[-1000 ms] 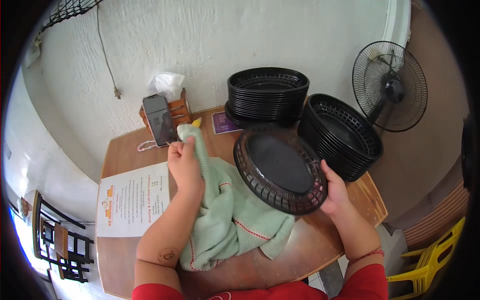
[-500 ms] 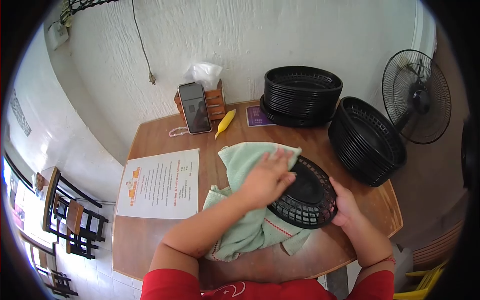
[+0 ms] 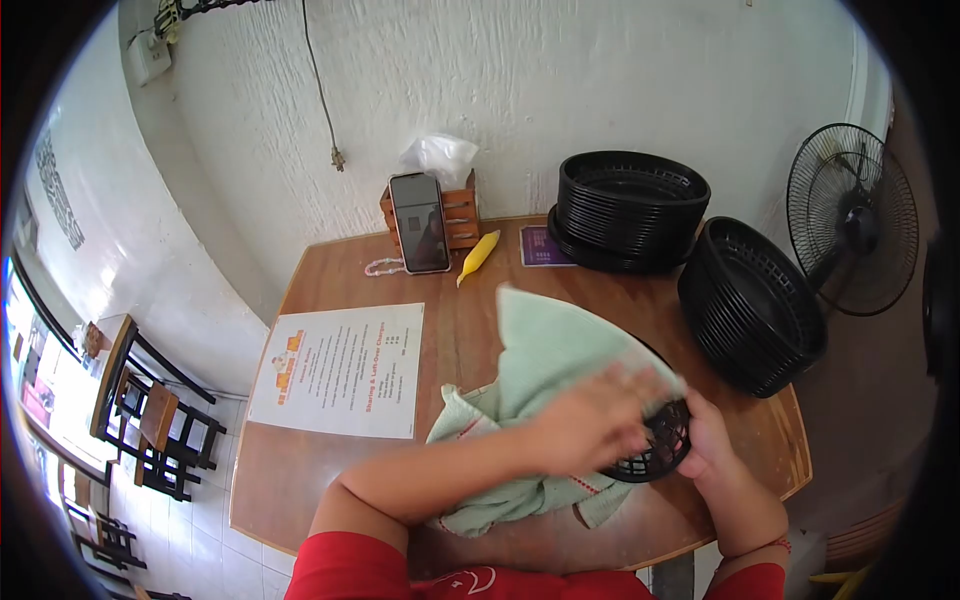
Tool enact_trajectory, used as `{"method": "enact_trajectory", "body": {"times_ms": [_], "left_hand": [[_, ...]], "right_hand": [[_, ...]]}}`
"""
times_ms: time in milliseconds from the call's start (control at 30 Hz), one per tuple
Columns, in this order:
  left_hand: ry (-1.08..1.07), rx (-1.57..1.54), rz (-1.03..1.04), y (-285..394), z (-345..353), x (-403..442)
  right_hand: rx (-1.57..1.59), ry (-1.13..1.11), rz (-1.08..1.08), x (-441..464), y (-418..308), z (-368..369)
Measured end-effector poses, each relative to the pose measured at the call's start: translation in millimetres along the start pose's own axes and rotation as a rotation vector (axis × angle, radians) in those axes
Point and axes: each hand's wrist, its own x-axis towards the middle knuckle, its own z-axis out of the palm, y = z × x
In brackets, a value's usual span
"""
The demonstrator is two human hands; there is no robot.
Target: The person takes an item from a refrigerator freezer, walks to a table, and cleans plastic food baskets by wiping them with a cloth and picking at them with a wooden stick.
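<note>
My right hand (image 3: 706,438) grips the right end of a black oval plastic basket (image 3: 668,445), which is tilted over the table's front part. A light green cloth (image 3: 560,345) covers most of the basket; only its lower right lattice and a bit of rim show. My left hand (image 3: 595,420), blurred by motion, presses the cloth against the basket with its fingers on the fabric. The rest of the cloth lies bunched on the table beneath the left forearm, a red stitched stripe showing.
Two stacks of black baskets, one upright (image 3: 630,215) and one tilted (image 3: 750,305), stand at the back right of the wooden table (image 3: 340,480). A fan (image 3: 855,220) is beyond them. A phone (image 3: 420,225), a yellow banana-shaped item (image 3: 478,258) and a printed sheet (image 3: 340,370) lie leftward.
My left hand has moved right and down across the basket, drawing the cloth over it. My right hand still holds the basket's end. The camera view has shifted slightly.
</note>
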Motion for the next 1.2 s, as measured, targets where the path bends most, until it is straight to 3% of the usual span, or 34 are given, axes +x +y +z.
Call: {"method": "enact_trajectory", "body": {"times_ms": [67, 167, 233, 267, 400, 467, 600, 767, 1067, 1100, 1200], "left_hand": [[-0.161, -0.277, 0.260, 19, 2, -2], [-0.229, -0.421, 0.253, -2, -11, 5], [-0.277, -0.830, -0.264, -14, -31, 7], [-0.280, -0.829, -0.261, -19, -30, 8], [-0.048, -0.135, 0.039, -48, -21, 9], [-0.047, 0.028, 0.071, -35, -12, 8], [-0.134, 0.033, 0.273, 3, 1, 7], [-0.159, -0.092, 0.194, -6, -10, 9], [-0.063, -0.699, -0.283, -47, -22, 4], [-0.061, -0.701, -0.281, -50, -22, 4], [0.003, -0.099, -0.268, -60, -23, 3]], "right_hand": [[-0.013, -0.021, 0.056, -3, -3, 1], [0.015, 0.001, 0.074, 0, -1, -5], [0.043, 0.008, 0.099, 4, 2, -10], [0.045, 0.008, 0.095, 7, 2, -11], [0.003, -0.032, 0.000, 12, 5, -18], [-0.001, -0.024, 0.018, 11, 7, -18], [-0.061, -0.002, 0.082, 7, 5, -16], [0.010, -0.105, 0.098, 2, 5, -9], [0.026, -0.137, 0.162, 26, 4, -26], [0.024, -0.136, 0.161, 28, 4, -27], [0.073, -0.136, 0.140, 32, 4, -27]]}}
